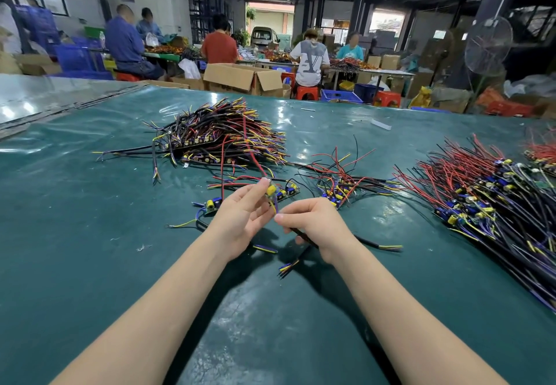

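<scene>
At the near table edge: both bare forearms reach forward over the green table sheet [90,264].

- Right hand [316,222]: fingers curled, thumb and forefinger pinching the thin leads of a black cable [304,238]. The sheath runs back under the palm, and its yellow and blue ends stick out nearer the camera.
- Left hand [240,219]: thumb and fingertips pinch a small circuit board [271,189] with a yellow component. The board is held off the table, just beyond the gap between the hands. The cable's leads rise to it.

Just beyond:
- A loose board [212,205] lies left of the left hand.
- A short row of boards [287,192] lies behind the held one.
- A small tangle of wired boards [340,186] sits to the right.

Further out:
- A large pile [228,134] lies centre-left.
- A long heap with red leads [487,201] runs along the right.

Past the far edge:
- Open cardboard box [240,77], flaps out; contents cannot be seen.
- Blue crate [341,95] on the floor; contents cannot be told.
- Seated workers at benches strewn with wire.
</scene>
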Motion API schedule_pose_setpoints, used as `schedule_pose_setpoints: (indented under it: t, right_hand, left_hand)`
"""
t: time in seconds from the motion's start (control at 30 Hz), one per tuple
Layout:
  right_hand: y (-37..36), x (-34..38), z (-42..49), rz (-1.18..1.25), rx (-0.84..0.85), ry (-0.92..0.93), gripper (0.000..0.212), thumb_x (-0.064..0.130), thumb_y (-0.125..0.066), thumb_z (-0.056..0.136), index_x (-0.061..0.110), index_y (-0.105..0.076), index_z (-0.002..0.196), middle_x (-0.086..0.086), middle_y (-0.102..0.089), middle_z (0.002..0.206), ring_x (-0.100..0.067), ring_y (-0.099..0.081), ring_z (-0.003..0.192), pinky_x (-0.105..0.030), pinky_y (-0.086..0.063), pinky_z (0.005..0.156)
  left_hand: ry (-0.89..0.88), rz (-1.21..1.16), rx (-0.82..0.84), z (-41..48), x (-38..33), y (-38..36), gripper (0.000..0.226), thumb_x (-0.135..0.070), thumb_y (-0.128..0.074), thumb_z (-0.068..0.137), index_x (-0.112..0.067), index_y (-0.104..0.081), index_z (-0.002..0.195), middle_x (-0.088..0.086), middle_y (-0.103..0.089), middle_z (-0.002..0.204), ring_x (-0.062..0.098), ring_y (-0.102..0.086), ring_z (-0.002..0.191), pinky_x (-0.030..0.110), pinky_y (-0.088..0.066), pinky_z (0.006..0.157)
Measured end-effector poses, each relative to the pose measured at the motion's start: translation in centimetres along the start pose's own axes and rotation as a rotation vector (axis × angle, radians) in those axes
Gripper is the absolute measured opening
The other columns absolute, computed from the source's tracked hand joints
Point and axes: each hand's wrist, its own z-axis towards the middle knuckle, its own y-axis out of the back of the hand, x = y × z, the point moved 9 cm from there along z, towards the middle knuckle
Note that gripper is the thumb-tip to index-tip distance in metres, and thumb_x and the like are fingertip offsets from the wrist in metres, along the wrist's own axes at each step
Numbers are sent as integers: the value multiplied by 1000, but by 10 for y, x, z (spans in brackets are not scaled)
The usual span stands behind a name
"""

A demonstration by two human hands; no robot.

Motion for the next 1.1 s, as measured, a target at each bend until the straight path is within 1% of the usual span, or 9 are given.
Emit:
schedule_pose_setpoints:
  t: [0.23, 0.33, 0.43, 0.53, 0.67, 0.73, 0.87, 1.0, 1.1]
  right_hand:
    - [-2, 6, 1, -83, 7, 72, 22, 1, -61, 84, 9, -61, 63, -6, -43, 57, -13, -35, 52, -14, -24, 37]
    - [0, 10, 1, -161, -11, 133, 14, 2, -59, 85, -2, -65, 72, -9, -45, 60, -16, -35, 55, -13, -26, 38]
    - [0, 19, 2, -343, -48, 232, 17, 5, -58, 85, -8, -67, 78, -12, -51, 63, -14, -39, 55, -21, -35, 53]
    - [4, 25, 3, -343, -90, 278, 16, 3, -58, 84, -5, -66, 73, -1, -47, 52, -10, -38, 49, -24, -32, 53]
    - [8, 22, 3, -205, -63, 233, 15, -2, -56, 84, -2, -66, 72, 8, -42, 43, -1, -35, 37, -12, -27, 40]
    - [5, 21, 3, -211, -15, 214, 14, -3, -56, 84, -12, -64, 77, 2, -43, 48, -1, -35, 36, -9, -25, 37]
    - [-3, 20, 2, -355, 65, 197, 14, 0, -56, 85, -2, -68, 78, 1, -46, 53, -11, -36, 48, -18, -32, 47]
    - [-3, 24, 1, -569, 59, 238, 13, 7, -59, 84, 3, -71, 80, 9, -49, 49, -4, -39, 47, -21, -30, 52]
    - [-5, 25, -2, -797, 49, 285, 13, 13, -60, 83, 9, -72, 79, 0, -53, 60, -11, -40, 54, -25, -29, 58]
  left_hand:
    - [61, 81, 113, -3, 2, -5, 23, 11, -48, 86, -8, -58, 81, -2, -66, 60, 4, -61, 53, 14, -52, 55]
    - [-28, 233, 60, -3, -4, -2, 20, 9, -55, 85, -10, -57, 78, 2, -63, 67, 5, -61, 52, 16, -54, 57]
    - [-145, 388, -60, -3, -14, 7, 19, 7, -64, 80, -10, -54, 83, 4, -58, 66, 4, -59, 49, 17, -54, 54]
    - [-60, 192, -48, -3, -8, 8, 17, 4, -64, 80, -8, -56, 88, 2, -66, 64, 5, -64, 52, 18, -54, 53]
    - [83, -10, 29, -5, 2, -1, 8, 3, -57, 84, -4, -57, 82, 1, -68, 58, 7, -65, 53, 18, -55, 53]
    - [32, 92, 24, -6, -4, 0, 12, 5, -59, 82, -7, -56, 80, 1, -66, 58, 6, -64, 51, 17, -54, 51]
    - [-104, 410, 46, -6, -20, 2, 19, 8, -65, 77, -8, -56, 71, 5, -58, 64, 7, -61, 48, 18, -53, 51]
    - [-13, 395, 100, -5, -13, -1, 19, -6, -66, 80, -9, -59, 98, 6, -60, 80, 8, -61, 49, 19, -53, 50]
    - [11, 512, 91, -5, -5, -1, 5, -14, -65, 84, -13, -60, 84, 3, -60, 72, 7, -60, 46, 19, -52, 47]
